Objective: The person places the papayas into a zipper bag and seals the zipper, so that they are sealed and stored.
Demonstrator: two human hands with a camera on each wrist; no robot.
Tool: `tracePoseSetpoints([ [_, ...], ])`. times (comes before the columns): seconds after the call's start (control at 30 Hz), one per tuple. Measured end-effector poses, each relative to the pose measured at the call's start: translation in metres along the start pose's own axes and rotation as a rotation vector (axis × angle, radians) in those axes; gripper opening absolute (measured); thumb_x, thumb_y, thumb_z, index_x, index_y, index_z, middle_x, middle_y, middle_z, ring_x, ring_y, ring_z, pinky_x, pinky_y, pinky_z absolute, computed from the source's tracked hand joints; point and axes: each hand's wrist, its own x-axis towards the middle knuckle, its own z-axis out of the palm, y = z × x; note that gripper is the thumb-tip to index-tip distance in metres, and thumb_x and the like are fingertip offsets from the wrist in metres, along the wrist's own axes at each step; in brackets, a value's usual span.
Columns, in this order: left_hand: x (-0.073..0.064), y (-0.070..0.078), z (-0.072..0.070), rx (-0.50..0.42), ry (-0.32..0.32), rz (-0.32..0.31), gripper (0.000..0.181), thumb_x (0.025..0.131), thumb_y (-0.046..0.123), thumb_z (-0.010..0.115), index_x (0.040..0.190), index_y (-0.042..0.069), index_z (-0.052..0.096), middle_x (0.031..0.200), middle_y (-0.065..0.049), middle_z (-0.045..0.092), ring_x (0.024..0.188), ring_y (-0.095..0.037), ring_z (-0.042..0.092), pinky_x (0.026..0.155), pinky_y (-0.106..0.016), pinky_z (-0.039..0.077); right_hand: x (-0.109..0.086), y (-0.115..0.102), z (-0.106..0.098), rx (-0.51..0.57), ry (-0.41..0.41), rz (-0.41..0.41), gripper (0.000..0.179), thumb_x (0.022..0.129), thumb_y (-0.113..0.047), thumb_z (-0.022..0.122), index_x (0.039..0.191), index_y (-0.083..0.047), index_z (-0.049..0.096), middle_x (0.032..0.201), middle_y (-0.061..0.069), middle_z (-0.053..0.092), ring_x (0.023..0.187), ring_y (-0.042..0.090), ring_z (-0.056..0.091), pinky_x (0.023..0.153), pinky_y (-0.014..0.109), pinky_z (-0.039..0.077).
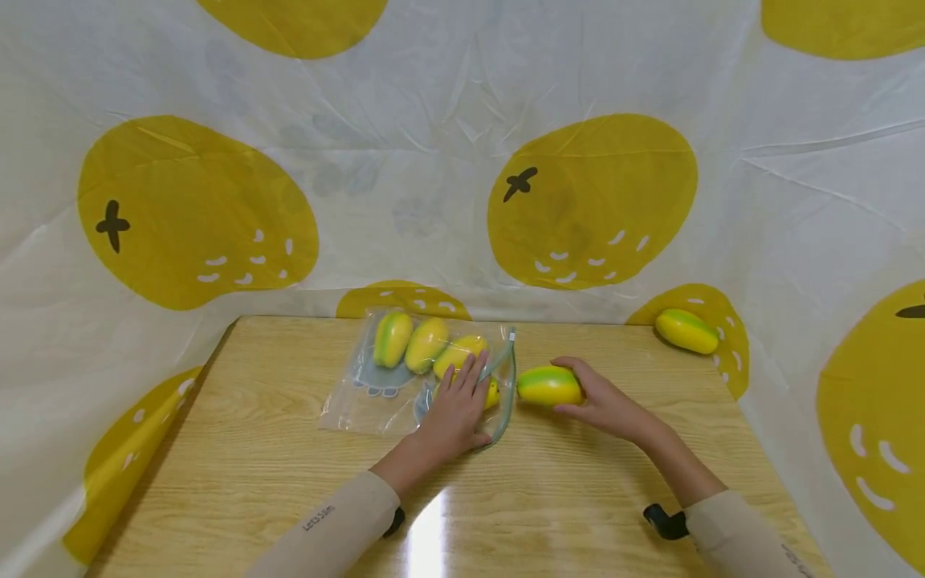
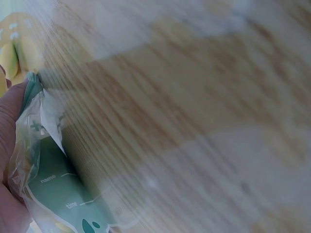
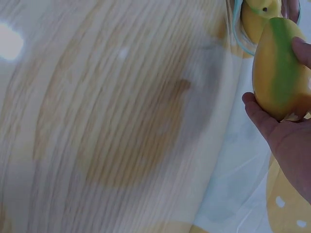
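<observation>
A clear zip bag [image 1: 347, 405] with a green zip edge [image 1: 511, 385] lies flat, its mouth spread toward the right. Inside are several yellow-green mangoes [image 1: 426, 345]; one mango [image 1: 494, 393] sits just inside the mouth, partly hidden by my left hand [image 1: 451, 409]. That hand grips the bag near its mouth, fingers across the top and thumb [image 2: 14, 99] by the zip. My right hand [image 1: 596, 397] holds another mango [image 1: 548, 387] between thumb and fingers, its tip pointing left, right at the bag's opening. In the right wrist view this mango [image 3: 277, 73] shows a green stripe.
One more mango [image 1: 686, 331] lies at the back right corner of the wooden table [image 1: 289, 490]. A white cloth [image 1: 405, 217] with large yellow fruit prints rises behind and along both sides of the table.
</observation>
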Motion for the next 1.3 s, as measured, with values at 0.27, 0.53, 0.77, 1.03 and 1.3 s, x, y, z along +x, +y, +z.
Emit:
tracePoseSetpoints([
  [0.27, 0.0, 0.001, 0.001, 0.011, 0.002, 0.001, 0.109, 0.072, 0.065, 0.085, 0.152, 0.003, 0.044, 0.174, -0.019, 0.002, 0.16, -0.037, 0.015, 0.125, -0.058, 0.025, 0.009, -0.001, 0.013, -0.033, 0.003, -0.047, 0.074, 0.094, -0.026, 0.078, 0.153, -0.005, 0.038, 0.152, 0.02, 0.047, 0.137, 0.038, 0.05, 0.111, 0.059, 0.042],
  [0.53, 0.0, 0.003, 0.0, 0.003, -0.022, -0.009, 0.108, 0.074, 0.064, 0.085, 0.153, 0.003, 0.044, 0.174, -0.018, 0.0, 0.161, -0.035, 0.012, 0.127, -0.056, 0.022, 0.015, -0.002, 0.021, -0.049, 0.014, -0.107, 0.073, 0.093, -0.025, 0.079, 0.151, -0.003, 0.042, 0.149, 0.02, 0.049, 0.133, 0.037, 0.051, 0.11, 0.06, 0.042],
  [0.77, -0.001, 0.004, -0.002, 0.058, -0.02, -0.013, 0.107, 0.074, 0.067, 0.083, 0.153, 0.005, 0.044, 0.174, -0.018, 0.0, 0.161, -0.035, 0.012, 0.126, -0.056, 0.024, 0.02, 0.0, 0.024, -0.061, 0.025, -0.112, 0.075, 0.091, -0.026, 0.081, 0.15, -0.004, 0.041, 0.147, 0.019, 0.053, 0.13, 0.036, 0.056, 0.108, 0.058, 0.046],
  [1.03, -0.001, 0.006, -0.001, 0.098, -0.004, -0.008, 0.109, 0.073, 0.069, 0.081, 0.154, 0.008, 0.043, 0.174, -0.017, 0.0, 0.161, -0.035, 0.011, 0.126, -0.057, 0.023, 0.025, 0.003, 0.032, -0.05, 0.009, -0.075, 0.073, 0.091, -0.026, 0.081, 0.148, -0.003, 0.042, 0.142, 0.019, 0.057, 0.123, 0.032, 0.059, 0.105, 0.054, 0.048],
  [1.3, 0.0, 0.007, -0.004, 0.112, -0.003, 0.001, 0.11, 0.074, 0.069, 0.081, 0.155, 0.007, 0.042, 0.174, -0.018, -0.002, 0.161, -0.035, 0.011, 0.127, -0.055, 0.022, 0.025, -0.001, 0.032, -0.078, -0.037, -0.12, 0.076, 0.091, -0.004, 0.068, 0.158, 0.003, 0.031, 0.148, 0.029, 0.045, 0.134, 0.043, 0.05, 0.113, 0.063, 0.04],
])
